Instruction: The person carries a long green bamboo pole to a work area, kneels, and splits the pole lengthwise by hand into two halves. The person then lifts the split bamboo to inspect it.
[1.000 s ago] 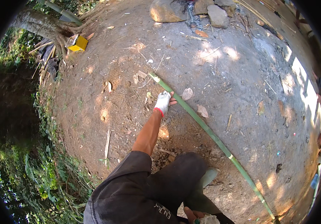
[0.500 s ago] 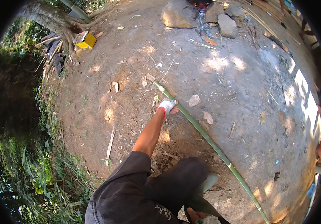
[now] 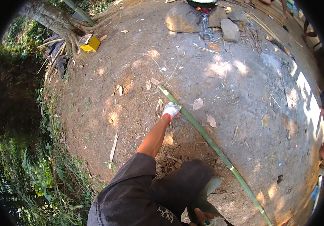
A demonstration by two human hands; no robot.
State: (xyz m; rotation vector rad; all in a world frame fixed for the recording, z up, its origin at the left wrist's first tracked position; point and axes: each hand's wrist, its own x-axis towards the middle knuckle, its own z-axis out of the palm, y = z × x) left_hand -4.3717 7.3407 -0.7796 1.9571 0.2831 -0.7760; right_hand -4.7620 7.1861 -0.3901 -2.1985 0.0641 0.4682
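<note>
A long green bamboo pole with pale joints slants across the dirt, from the middle of the view down to the lower right edge. My left hand, in a white glove with a red cuff, is closed round it near its far end. Bare fingertips show under the glove. At the lower edge, by my lap, my right hand shows only in part, with curled fingers and a green band near them. White cloth lies against it; what the fingers hold is hidden.
A pot sits over a fire among stones at the top. A yellow box stands by tree roots at upper left. Plants line the left side. Sticks and parts of other people show at upper right.
My left hand has turned a little on the bamboo pole, and the pale mark near its far end no longer shows. The view has tilted slightly, bringing more of the pot into sight.
</note>
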